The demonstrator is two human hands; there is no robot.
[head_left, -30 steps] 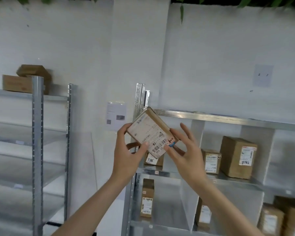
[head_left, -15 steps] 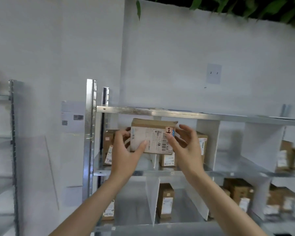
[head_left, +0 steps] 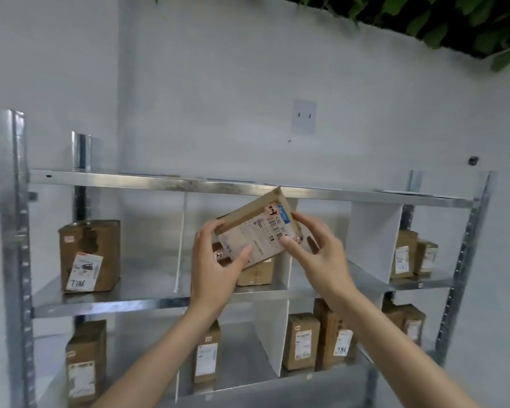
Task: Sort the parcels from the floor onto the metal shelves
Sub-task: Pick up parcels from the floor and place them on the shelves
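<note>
Cardboard-brown and flat, a small parcel [head_left: 256,234] is held up in both hands in front of a metal shelf unit [head_left: 106,301], its printed label facing the viewer. It is tilted, the upper right corner raised until it overlaps the steel edge of the top shelf [head_left: 159,182]; whether it touches that edge is hard to tell. The left hand [head_left: 215,266] grips the lower left end, thumb across the label and fingers curled behind. The right hand [head_left: 318,254] pinches the right end, thumb on the label, fingers wrapped round the far side.

Behind the parcel is the middle shelf, split by white dividers [head_left: 373,240] into compartments. Another box [head_left: 255,273] already stands in the compartment straight behind the hands. A larger box marked 786 [head_left: 90,256] stands in the far left compartment, and more boxes fill the shelf below.

Risks from here, as a judgement: the raised corner could catch on the top shelf edge as the parcel goes in, twisting it out of a fairly light grip. Pushed in carelessly, it could also knock over the box already there, or bend a thin divider.
</note>
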